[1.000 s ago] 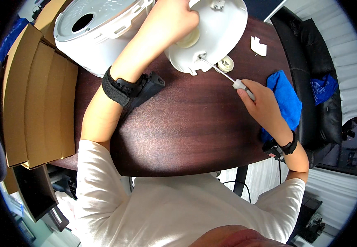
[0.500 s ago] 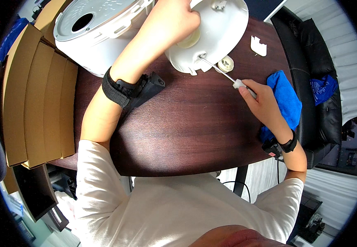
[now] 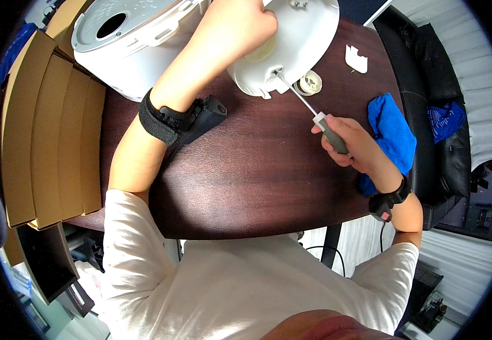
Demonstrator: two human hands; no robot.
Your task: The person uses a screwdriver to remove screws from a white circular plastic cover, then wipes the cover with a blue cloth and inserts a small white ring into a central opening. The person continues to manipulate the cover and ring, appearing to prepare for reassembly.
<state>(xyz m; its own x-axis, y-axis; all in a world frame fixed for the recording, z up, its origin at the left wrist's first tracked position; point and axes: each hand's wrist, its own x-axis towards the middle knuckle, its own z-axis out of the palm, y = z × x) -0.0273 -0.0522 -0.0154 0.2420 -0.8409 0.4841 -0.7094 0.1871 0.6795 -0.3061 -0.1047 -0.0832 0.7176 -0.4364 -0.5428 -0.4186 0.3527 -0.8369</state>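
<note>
The white lid-like appliance part (image 3: 297,42) stands tilted on its edge at the far side of the dark wooden bench (image 3: 246,187), and everything else reads from it. The left hand (image 3: 237,25) lies over its upper left side, grip clenched on the shell to steady it. The right hand (image 3: 351,144) sits below and to the right of the part, well apart from it, grip closed around the grey handle of a screwdriver (image 3: 308,110). The screwdriver's long axis runs diagonally, from the handle up and leftward to the tip, which meets the part at a small point on its lower rim. So the part lies up and to the left of the right grip, straight along the shaft line, while the left hand is the nearer one, touching it. Just right of the rim rests a small round cream piece (image 3: 309,83). Further right lies a small white clip (image 3: 356,58), and below that a blue cloth (image 3: 392,133), just beside the right hand. Left of the part stands a large white appliance body (image 3: 132,42).
</note>
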